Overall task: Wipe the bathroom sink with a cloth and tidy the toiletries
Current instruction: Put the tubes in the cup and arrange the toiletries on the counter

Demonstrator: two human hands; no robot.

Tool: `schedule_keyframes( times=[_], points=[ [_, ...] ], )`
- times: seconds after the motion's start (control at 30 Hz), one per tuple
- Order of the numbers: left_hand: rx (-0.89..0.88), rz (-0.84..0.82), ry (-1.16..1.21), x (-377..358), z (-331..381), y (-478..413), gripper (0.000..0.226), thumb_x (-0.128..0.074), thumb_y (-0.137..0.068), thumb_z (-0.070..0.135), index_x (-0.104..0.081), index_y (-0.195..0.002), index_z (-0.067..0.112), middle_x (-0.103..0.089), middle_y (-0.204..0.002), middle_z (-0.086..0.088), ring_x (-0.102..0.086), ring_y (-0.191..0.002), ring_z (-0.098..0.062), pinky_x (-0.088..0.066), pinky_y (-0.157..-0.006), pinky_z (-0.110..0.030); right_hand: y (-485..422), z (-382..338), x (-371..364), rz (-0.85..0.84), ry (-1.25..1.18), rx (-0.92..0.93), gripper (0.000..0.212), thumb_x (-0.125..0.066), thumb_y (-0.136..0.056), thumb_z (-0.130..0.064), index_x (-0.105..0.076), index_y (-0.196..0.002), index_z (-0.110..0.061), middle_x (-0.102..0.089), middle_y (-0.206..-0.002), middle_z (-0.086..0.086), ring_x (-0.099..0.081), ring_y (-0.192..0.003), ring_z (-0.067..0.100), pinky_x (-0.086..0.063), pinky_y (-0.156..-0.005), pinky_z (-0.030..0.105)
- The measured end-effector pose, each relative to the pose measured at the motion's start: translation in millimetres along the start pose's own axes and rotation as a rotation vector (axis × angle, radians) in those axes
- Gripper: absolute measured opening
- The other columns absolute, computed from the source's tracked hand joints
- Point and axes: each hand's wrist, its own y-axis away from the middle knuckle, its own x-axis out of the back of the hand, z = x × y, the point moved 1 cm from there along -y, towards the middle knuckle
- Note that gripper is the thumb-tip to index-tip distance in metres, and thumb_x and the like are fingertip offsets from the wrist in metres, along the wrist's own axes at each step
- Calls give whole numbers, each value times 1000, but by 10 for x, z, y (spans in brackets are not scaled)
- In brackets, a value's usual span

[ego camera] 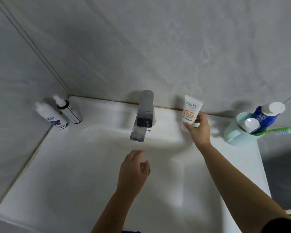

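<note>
Now gripping the white tube (191, 111) upright with right hand (199, 130) fingers closed low on it, standing it on the sink (60, 165) ledge right of the faucet (144, 115); keeping left hand (133, 174) open, empty, over the basin, probably freeing space for wiping; no cloth showing.

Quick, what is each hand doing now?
Left hand: open, empty, over the sink.
Right hand: closed on the white tube.
</note>
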Motion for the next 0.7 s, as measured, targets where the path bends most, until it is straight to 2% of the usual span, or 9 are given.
schedule_keyframes(
  times=[0.17, 0.33, 0.5, 0.63, 0.7],
  points=[
    [13, -33, 17, 2, 17, 16, 44, -41, -78, 34, -65, -102, 5, -65, -101, -7, -52, -89, -9, -35, -78, -15, 17, 66, 25, -2, -13, -15, 37, -70, -75, -2, -48, -98, -19, -61, -102, 9, -56, -90, 22, -43, -75, 29],
    [18, -51, 30, 8, 49, 37, 47, -40, -79, 37, -64, -103, 5, -65, -103, -7, -52, -93, -10, -35, -81, -15, 37, 127, 21, -15, 37, -64, 34, -71, -75, -9, -53, -104, -11, -62, -105, 7, -57, -91, 21, -43, -75, 29],
    [35, -38, -1, 41, 69, 44, 54, -35, -77, 41, -64, -107, 6, -63, -108, -6, -59, -99, -21, -39, -85, -21, 66, 125, 29, -25, 39, -67, 37, -72, -76, -12, -53, -108, -11, -60, -110, 7, -56, -95, 21, -40, -76, 26],
    [55, -15, 4, 105, 62, 64, 53, -36, -77, 41, -64, -108, 8, -63, -110, -4, -59, -99, -21, -38, -83, -21, 127, 86, 98, -12, 52, -67, 49, -73, -76, -15, -51, -119, -12, -56, -122, 4, -54, -99, 19, -40, -80, 25],
    [57, -18, 10, 133, 55, 97, 46, -41, -80, 38, -64, -108, 10, -63, -110, -3, -59, -99, -21, -39, -83, -22, 194, 36, 176, -2, 64, -94, 54, -72, -77, -15, -46, -125, -13, -53, -126, 5, -51, -99, 16, -38, -81, 26]
  ],
)
